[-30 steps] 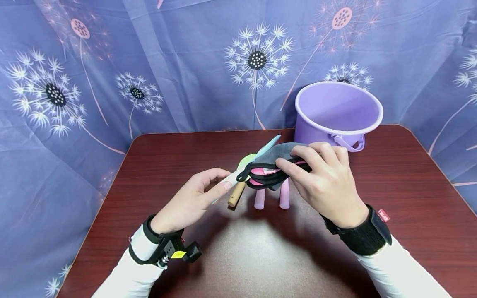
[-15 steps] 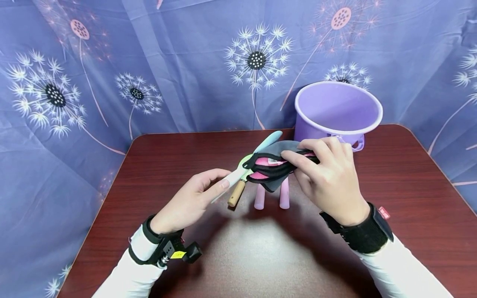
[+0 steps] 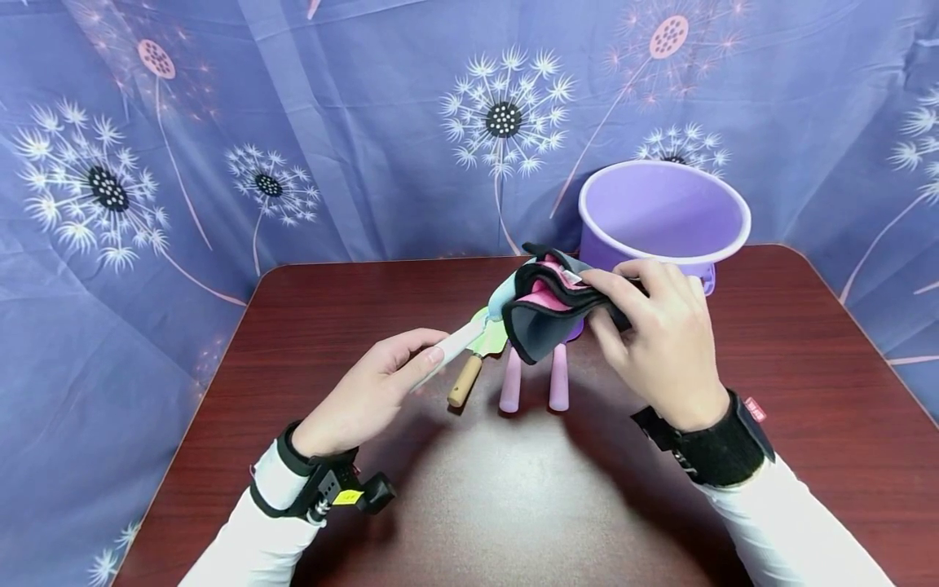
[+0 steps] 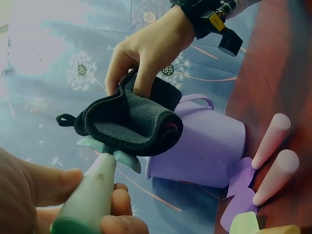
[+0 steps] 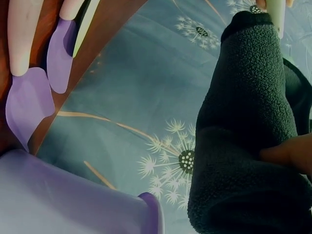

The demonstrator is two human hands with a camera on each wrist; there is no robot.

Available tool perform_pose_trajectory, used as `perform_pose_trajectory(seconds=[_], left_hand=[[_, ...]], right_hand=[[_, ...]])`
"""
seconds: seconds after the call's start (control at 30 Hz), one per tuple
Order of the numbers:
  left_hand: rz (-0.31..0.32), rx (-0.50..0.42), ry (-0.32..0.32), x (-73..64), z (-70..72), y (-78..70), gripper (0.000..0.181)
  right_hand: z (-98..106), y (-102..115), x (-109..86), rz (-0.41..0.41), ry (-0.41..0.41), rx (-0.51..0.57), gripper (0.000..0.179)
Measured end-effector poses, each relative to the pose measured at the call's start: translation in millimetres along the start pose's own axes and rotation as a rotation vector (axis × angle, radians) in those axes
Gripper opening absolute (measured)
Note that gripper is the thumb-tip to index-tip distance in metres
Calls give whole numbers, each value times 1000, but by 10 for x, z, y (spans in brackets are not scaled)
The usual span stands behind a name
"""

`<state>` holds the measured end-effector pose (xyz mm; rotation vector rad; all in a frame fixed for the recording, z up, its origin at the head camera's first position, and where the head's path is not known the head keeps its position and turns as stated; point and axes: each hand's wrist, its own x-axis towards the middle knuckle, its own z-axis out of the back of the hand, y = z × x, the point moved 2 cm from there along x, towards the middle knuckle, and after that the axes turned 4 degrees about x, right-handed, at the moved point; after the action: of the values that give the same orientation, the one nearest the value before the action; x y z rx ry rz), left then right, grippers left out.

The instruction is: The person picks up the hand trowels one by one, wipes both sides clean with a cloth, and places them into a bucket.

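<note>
The left hand (image 3: 377,391) has its thumb and fingers closed round the pale handle of a light-blue trowel (image 3: 502,297), its blade angled up and away, above the table; the right hand (image 3: 653,338) pinches a dark grey cloth (image 3: 539,338), black-edged and pink inside, between thumb and bent fingers; the cloth is bunched over the blade and hides part of it. A white tag (image 3: 571,277) sits on the cloth (its print too small to read); the red label (image 3: 755,409) on the right wrist strap bears light marks, unreadable, as is the yellow label (image 3: 348,496) on the left wrist device. Beneath lie a green trowel with a wooden handle (image 3: 465,381) and, beside it, two purple tools with pink handles (image 3: 559,379); beyond stands a purple bucket (image 3: 600,247), upright on the dark red table (image 3: 323,314), before a blue dandelion-printed curtain (image 3: 381,147).
</note>
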<state>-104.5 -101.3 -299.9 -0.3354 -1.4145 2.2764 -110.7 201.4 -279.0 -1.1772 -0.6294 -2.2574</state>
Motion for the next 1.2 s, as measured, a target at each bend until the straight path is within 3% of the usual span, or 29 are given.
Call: perform_pose_trajectory(seconds=[0.33,0.67,0.93,1.2], left_hand=[[12,-1,-22,-5,43,-3,20],[7,13,-83,1,82,-34,19],[-49,121,-112,109,123,-55,18],[-133,287,-139,358,207,-280,28]], right_hand=[[-9,-118,-44,-108,20,-39,30],[-38,-203,-150,-221,110,-80,29],[-25,-245,-257,-256,235,-109,31],[25,-201,-334,-205,322,-126,27]])
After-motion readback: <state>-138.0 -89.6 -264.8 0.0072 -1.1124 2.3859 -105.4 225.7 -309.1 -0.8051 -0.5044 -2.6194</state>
